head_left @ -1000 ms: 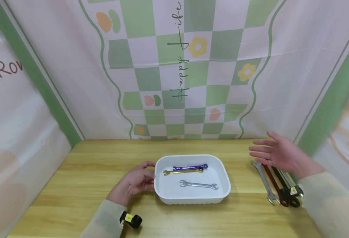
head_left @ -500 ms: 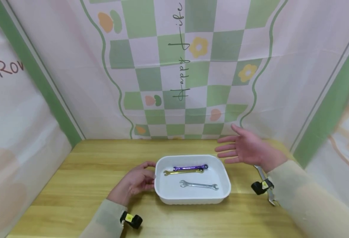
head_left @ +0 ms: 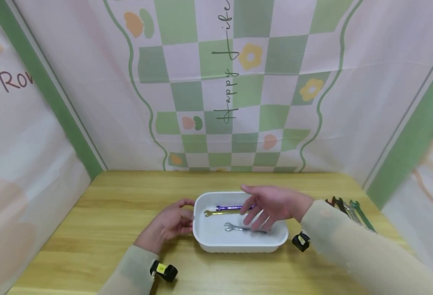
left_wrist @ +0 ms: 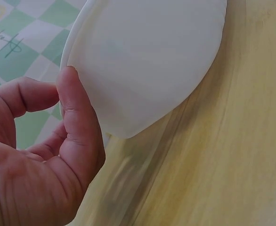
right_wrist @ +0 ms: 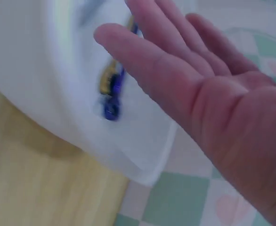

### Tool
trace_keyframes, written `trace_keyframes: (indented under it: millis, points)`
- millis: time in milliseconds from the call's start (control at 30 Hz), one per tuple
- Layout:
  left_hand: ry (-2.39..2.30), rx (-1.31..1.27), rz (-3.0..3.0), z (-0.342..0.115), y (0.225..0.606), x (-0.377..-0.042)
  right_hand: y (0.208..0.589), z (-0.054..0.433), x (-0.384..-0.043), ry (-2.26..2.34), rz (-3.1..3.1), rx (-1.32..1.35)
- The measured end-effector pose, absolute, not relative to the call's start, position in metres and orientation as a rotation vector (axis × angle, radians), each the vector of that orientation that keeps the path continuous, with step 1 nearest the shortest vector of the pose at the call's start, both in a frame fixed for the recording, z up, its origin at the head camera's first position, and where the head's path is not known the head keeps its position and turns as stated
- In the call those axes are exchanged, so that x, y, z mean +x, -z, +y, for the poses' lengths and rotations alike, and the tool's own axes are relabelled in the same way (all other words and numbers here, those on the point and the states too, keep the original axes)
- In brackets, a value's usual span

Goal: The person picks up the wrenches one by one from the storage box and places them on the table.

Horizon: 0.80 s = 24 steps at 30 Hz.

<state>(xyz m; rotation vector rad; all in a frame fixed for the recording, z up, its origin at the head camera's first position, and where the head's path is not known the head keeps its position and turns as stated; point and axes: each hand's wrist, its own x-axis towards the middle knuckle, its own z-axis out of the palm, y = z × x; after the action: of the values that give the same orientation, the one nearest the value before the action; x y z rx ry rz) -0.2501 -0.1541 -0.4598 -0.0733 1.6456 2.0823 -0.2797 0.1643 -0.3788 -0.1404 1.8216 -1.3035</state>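
Note:
A white plastic tray [head_left: 234, 248] stands on the wooden table. It holds a purple wrench [head_left: 227, 208], a gold wrench [head_left: 221, 212] and a silver open-end wrench [head_left: 236, 228]. My left hand [head_left: 173, 221] grips the tray's left rim with thumb and curled finger, as the left wrist view [left_wrist: 72, 141] confirms. Over the right part of the tray hovers my right hand [head_left: 275, 203], its fingers spread and loosely bent, with nothing held. It covers the right ends of the wrenches in the head view; blurred in the right wrist view, the purple and gold ends lie below the fingers.
Several more wrenches, among them a green wrench [head_left: 363, 215], lie at the table's right, partly hidden by my right sleeve [head_left: 341, 229]. A patterned cloth [head_left: 187, 98] hangs behind the table [head_left: 120, 213], with more cloth on both sides.
My right hand has swept left from above the wrenches at the right to over the tray, its fingers bending downward. The left hand has kept its place at the rim.

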Motion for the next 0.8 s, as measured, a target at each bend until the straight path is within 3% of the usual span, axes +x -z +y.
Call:
trace_keyframes:
  millis: [267,800]
  points:
    - [-2.082,-0.054,1.639,-0.155,0.459,-0.25,0.393,0.15,-0.275,1.132,1.955,-0.121]
    - [-2.079,-0.037,1.623,-0.155,0.46,-0.252,0.386,0.157,-0.304,0.99,2.154,-0.208]
